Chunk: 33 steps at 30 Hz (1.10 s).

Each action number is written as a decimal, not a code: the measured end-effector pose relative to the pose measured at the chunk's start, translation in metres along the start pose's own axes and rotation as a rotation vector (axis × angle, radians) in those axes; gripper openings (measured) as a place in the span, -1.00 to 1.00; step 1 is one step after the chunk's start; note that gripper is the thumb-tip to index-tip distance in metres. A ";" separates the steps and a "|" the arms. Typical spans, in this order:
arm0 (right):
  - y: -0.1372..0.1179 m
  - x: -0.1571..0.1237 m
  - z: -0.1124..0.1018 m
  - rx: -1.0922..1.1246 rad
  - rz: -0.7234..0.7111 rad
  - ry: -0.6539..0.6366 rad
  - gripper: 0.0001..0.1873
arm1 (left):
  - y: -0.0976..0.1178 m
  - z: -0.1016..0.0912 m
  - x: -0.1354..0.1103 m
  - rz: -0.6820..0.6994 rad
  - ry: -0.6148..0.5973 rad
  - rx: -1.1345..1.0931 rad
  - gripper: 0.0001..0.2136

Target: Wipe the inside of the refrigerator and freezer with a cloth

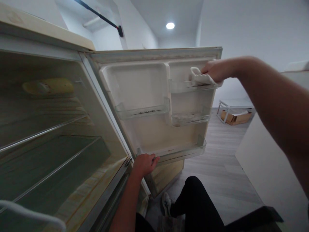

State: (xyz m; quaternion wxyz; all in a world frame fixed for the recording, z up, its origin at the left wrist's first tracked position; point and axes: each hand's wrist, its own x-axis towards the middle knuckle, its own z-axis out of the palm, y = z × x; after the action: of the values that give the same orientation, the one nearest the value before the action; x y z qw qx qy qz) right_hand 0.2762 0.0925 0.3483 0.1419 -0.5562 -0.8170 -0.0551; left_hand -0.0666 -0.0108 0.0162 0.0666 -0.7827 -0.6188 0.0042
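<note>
An open fridge door (137, 83) with clear plastic shelves fills the middle of the head view. At its upper right, my right hand (216, 70) grips a white cloth (201, 78) and presses it into the top right door shelf (181, 86). My left hand (145, 163) rests at the left end of the bottom door shelf (182, 154), fingers curled over its edge. A clear shelf (142, 111) sits on the door's left half, and another (190, 119) lies below the cloth. Part of the cloth is hidden under my right fingers.
The fridge interior (96, 141) at left has glass shelves and a yellow lamp cover (48, 87). A lower door (169, 175) also stands open. Behind are a white low table (236, 103) and a cardboard box (235, 117). A white panel (258, 161) stands at right.
</note>
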 end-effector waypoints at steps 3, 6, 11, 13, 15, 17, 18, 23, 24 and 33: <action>-0.013 -0.006 0.013 0.286 -0.179 0.032 -0.78 | -0.002 0.001 -0.001 0.008 -0.004 -0.008 -0.42; -0.035 -0.012 0.022 0.455 -0.432 0.061 -0.81 | -0.004 0.002 -0.003 0.013 0.002 -0.016 -0.42; -0.053 -0.020 0.026 0.415 -0.641 0.234 -0.83 | -0.006 0.004 -0.006 0.016 0.012 -0.009 -0.41; -0.054 -0.022 0.029 0.423 -0.624 0.404 -0.82 | -0.006 0.004 -0.006 0.016 0.013 -0.012 -0.40; -0.056 -0.025 0.036 0.353 -0.630 0.547 -0.77 | -0.006 0.004 -0.005 0.020 0.012 -0.016 -0.40; -0.062 -0.026 0.048 0.175 -0.627 0.600 -0.66 | -0.005 0.004 -0.004 0.019 0.015 -0.017 -0.41; -0.068 -0.026 0.054 0.065 -0.602 0.600 -0.56 | -0.004 0.004 -0.004 0.017 0.017 -0.015 -0.41; -0.092 -0.017 0.082 -0.248 -0.387 0.618 -0.24 | -0.001 0.001 -0.003 0.001 0.009 -0.015 -0.40; -0.093 -0.015 0.084 -0.262 -0.371 0.630 -0.27 | -0.001 0.000 -0.002 0.002 0.007 -0.016 -0.40; 0.001 -0.010 0.082 -0.185 -0.314 0.725 -0.45 | 0.003 0.002 0.005 -0.001 0.013 -0.013 -0.40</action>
State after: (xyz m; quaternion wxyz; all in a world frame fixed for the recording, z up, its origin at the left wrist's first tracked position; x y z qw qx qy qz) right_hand 0.2660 0.1044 0.2669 0.3598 -0.3798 -0.7806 -0.3419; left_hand -0.0628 -0.0068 0.0144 0.0653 -0.7827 -0.6190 -0.0049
